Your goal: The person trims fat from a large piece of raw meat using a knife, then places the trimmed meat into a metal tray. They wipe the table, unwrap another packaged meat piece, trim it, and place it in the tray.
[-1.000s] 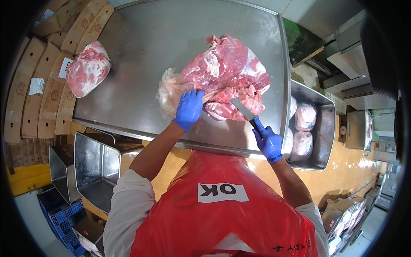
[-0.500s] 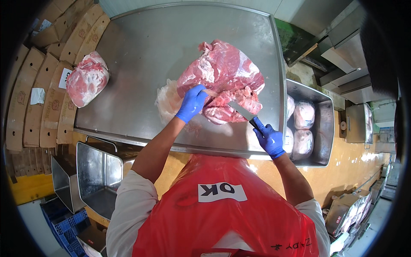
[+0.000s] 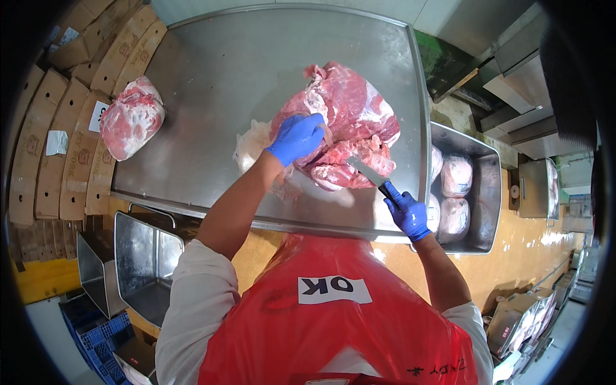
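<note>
A large piece of raw pink meat (image 3: 348,102) lies on the steel table (image 3: 192,77), with a cut, ragged lower part (image 3: 346,174) toward me. My left hand (image 3: 296,138), in a blue glove, has its fingers closed on the meat's left side. My right hand (image 3: 409,215), gloved in blue too, grips a black-handled knife (image 3: 373,175), its blade angled up-left into the lower part. A crumpled clear plastic bag (image 3: 251,144) lies partly under the meat. A second raw piece (image 3: 131,119) sits at the table's left.
Flattened cardboard boxes (image 3: 83,154) line the left. A steel tub (image 3: 489,192) of wrapped meat stands right of the table. Empty steel carts (image 3: 144,263) are lower left, near blue plastic crates (image 3: 102,333). Steel bins (image 3: 532,186) stand farther right.
My left hand has moved up and rightward onto the large piece of meat, after dipping slightly lower half a second ago. My right hand with the knife has shifted slightly right and lower since then.
</note>
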{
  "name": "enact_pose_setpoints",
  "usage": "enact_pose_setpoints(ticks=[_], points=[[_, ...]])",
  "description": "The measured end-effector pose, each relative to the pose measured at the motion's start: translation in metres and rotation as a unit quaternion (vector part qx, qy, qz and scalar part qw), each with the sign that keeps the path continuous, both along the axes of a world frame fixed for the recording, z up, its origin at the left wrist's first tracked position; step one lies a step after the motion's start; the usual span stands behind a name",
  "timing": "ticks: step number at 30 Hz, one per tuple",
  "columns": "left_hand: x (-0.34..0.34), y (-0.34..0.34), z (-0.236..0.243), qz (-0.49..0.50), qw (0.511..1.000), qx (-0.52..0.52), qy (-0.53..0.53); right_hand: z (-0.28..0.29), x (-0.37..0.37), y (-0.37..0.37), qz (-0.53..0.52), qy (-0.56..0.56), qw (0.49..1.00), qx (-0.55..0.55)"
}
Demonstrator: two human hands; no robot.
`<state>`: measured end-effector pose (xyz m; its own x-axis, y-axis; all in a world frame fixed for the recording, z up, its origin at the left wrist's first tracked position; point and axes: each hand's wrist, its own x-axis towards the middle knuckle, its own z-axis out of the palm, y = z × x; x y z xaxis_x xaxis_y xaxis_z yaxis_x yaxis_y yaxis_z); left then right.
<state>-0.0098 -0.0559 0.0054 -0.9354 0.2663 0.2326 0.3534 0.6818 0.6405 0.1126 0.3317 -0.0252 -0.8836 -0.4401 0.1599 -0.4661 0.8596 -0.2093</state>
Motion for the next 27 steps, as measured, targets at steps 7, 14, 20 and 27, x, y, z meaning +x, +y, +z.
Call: enact_pose_setpoints(ticks=[7,14,20,27], points=[[-0.032,-0.008,-0.022,-0.013,0.998,0.059,-0.008,0.095,-0.041,-0.010,0.061,-0.016,0.995,0.073],[-0.038,-0.048,-0.022,0.147,0.867,0.453,-0.146,0.139,-0.037,-0.025,0.042,-0.091,0.989,0.110],[-0.019,-0.103,-0.039,0.205,0.850,0.445,-0.196,0.089,-0.012,-0.003,0.004,-0.020,0.997,0.068],[0.048,-0.249,-0.193,0.319,0.943,-0.006,-0.093,0.090,-0.006,-0.020,0.005,0.004,0.999,0.048]])
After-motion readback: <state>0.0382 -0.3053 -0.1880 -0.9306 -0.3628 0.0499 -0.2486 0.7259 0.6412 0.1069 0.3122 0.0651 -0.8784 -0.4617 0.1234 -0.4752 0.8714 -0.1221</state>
